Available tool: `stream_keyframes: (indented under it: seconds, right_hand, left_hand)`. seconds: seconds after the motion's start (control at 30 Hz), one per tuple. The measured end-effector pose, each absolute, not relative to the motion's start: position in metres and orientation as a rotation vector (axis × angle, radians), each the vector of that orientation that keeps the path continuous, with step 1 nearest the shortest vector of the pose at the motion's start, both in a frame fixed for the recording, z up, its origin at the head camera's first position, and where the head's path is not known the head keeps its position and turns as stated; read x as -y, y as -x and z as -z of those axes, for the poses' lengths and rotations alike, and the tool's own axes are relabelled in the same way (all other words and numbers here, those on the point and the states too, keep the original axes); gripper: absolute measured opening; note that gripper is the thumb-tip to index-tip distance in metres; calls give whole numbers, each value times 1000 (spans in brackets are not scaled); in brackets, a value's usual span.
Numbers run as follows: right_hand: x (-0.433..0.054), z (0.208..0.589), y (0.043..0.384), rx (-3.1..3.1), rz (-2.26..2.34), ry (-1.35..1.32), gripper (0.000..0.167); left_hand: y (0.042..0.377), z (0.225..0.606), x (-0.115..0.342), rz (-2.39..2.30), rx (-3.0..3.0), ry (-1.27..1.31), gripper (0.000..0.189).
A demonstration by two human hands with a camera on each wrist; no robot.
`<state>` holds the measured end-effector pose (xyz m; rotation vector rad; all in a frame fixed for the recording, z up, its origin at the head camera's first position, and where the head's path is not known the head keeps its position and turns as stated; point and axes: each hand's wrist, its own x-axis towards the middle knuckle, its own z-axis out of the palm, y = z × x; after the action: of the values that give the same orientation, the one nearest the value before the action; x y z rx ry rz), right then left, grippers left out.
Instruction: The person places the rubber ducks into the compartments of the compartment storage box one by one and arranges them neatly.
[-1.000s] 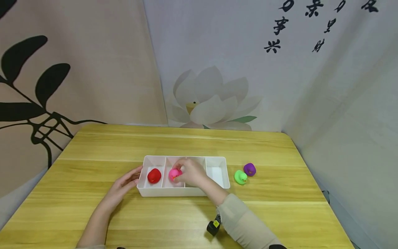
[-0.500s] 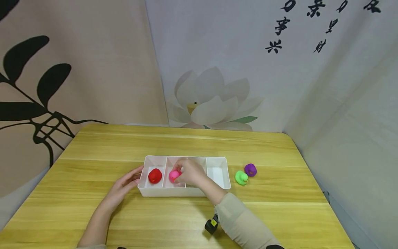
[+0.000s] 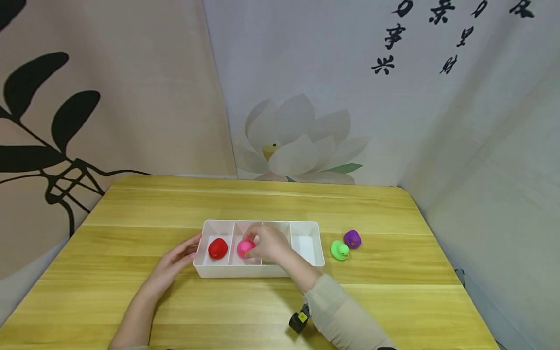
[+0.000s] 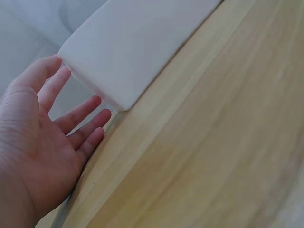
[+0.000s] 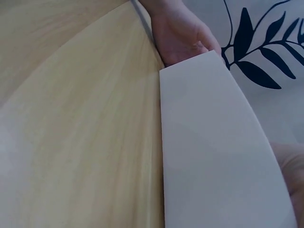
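A white divided tray (image 3: 245, 271) lies lengthwise on the table. My right hand (image 3: 272, 244) reaches over its front wall and pinches a small pink toy duck (image 3: 244, 249) in the second compartment from the left. A red rounded toy (image 3: 217, 248) sits in the leftmost compartment. My left hand (image 3: 174, 261) touches the tray's left end; in the left wrist view, this hand (image 4: 57, 123) has its fingers spread, with the thumb at the tray corner. The right wrist view shows mostly the tray's front wall (image 5: 213, 142), which hides most of my right hand.
A green toy duck (image 3: 339, 250) and a purple toy (image 3: 352, 238) lie close together right of the tray. The wooden table (image 3: 210, 311) reaches back to a printed cloth backdrop (image 3: 306, 73). A small black device (image 3: 299, 319) hangs by my right sleeve.
Both hands, the pink duck and the tray stay practically in place. Only slight shifts of the camera show.
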<state>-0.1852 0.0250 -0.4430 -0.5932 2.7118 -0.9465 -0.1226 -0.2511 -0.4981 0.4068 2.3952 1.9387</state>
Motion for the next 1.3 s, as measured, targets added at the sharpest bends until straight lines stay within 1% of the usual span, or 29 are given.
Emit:
stream_keyframes:
  seconds: [0.27,0.7,1.07,1.3]
  right_hand:
    - [-35,438,179,-2721,1085,632,31]
    - [-61,422,157,-2745,1375,645,29]
    - [-97,414,142,-2739,1627,708,27]
    - [-122,407,133,-2692,1741,649,28]
  left_hand:
    - [122,499,251,-1945,-2387,-399,45]
    - [121,497,252,-1937,-2375,-386,46]
    - [122,498,252,-1947,-2368,-397,46]
    - [121,497,251,-1935,-2376,-384,46]
